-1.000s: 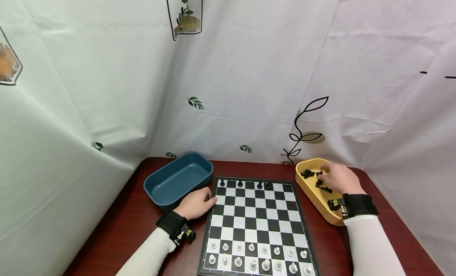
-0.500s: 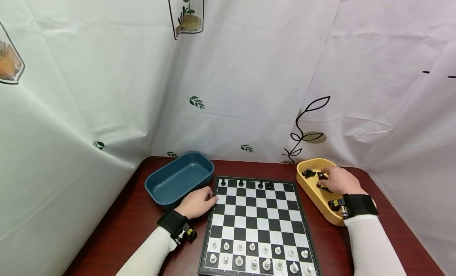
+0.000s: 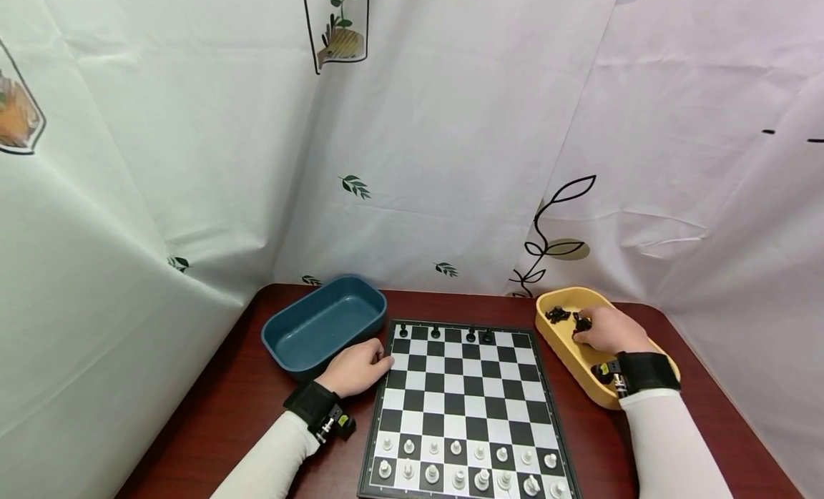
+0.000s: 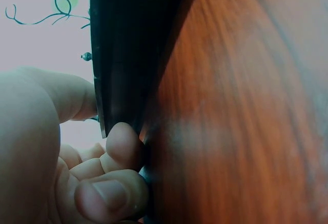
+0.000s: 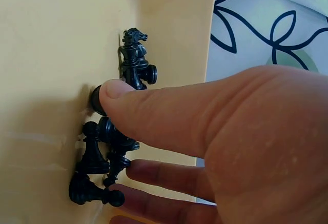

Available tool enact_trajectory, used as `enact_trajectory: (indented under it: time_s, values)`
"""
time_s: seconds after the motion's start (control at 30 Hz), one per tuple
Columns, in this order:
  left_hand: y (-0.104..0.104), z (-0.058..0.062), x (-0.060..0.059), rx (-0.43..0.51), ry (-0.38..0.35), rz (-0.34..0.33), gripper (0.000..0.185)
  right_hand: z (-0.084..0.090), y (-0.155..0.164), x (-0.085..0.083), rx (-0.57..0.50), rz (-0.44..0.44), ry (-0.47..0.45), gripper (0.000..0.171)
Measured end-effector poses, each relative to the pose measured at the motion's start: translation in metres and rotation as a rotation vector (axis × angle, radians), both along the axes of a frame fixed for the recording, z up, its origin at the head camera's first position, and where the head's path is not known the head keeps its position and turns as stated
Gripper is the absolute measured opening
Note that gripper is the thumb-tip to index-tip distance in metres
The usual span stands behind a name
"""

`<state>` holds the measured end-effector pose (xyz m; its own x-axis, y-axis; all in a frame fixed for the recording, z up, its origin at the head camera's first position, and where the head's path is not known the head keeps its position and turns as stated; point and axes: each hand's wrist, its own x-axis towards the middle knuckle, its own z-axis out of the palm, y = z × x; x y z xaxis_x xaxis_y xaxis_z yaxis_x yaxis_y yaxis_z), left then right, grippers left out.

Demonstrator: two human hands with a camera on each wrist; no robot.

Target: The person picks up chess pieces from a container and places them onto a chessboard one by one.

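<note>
My left hand (image 3: pixel 355 368) rests at the left edge of the chessboard (image 3: pixel 444 381), its fingers loosely bent. In the left wrist view one digit touches the top of the board's dark edge (image 4: pixel 128 39), and other fingertips (image 4: pixel 123 144) lie low beside it near the table. My right hand (image 3: pixel 614 329) reaches into the yellow tray (image 3: pixel 560 349) among black chess pieces (image 3: pixel 557 314). In the right wrist view its thumb touches the round base of a black chess piece (image 5: pixel 96 100). Other fingers reach toward the toppled pawns (image 5: pixel 93 149); whether they pinch anything is hidden.
Several white pieces (image 3: pixel 481 479) fill the near two rows of the board. A few black pieces (image 3: pixel 435 332) stand on its far row. A blue tray (image 3: pixel 322 324) stands at the back left. A white cloth wall (image 3: pixel 412 163) rises behind the dark red table (image 3: pixel 450 303).
My right hand has moved slightly back toward me and lower inside the yellow tray, its fingers now covering some black pieces. My left hand keeps its place at the board's edge.
</note>
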<state>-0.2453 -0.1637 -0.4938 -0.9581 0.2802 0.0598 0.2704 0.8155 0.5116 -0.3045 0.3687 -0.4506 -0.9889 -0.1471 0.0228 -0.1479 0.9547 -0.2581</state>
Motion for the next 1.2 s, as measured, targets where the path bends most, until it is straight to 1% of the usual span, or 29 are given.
enact_trajectory:
  time_s: [0.13,0.37,0.8,0.87,1.03,1.2]
  values:
    - [0.0002,-0.0001,0.0002,-0.001,0.000,0.001,0.030,-0.0013,-0.0006,0.0003,-0.011,0.014,-0.006,0.057]
    - [-0.0002,-0.0017,-0.0008,-0.008,0.001,0.001,0.030,-0.0051,-0.0011,-0.0011,-0.026,0.065,-0.013,0.050]
    - [-0.0013,-0.0033,-0.0013,-0.005,0.001,-0.002,0.031,-0.0057,-0.0017,-0.0023,0.005,0.061,-0.002,0.041]
    - [-0.0013,-0.0031,-0.0015,-0.006,0.002,-0.004,0.031,-0.0059,-0.0017,-0.0021,0.007,0.062,0.004,0.037]
    - [-0.0011,-0.0040,-0.0019,-0.006,0.005,-0.007,0.030,-0.0046,-0.0023,-0.0005,-0.010,0.051,-0.001,0.020]
    - [-0.0009,-0.0036,-0.0018,-0.006,0.004,-0.005,0.030,-0.0024,-0.0038,0.0016,-0.016,0.043,0.001,0.016]
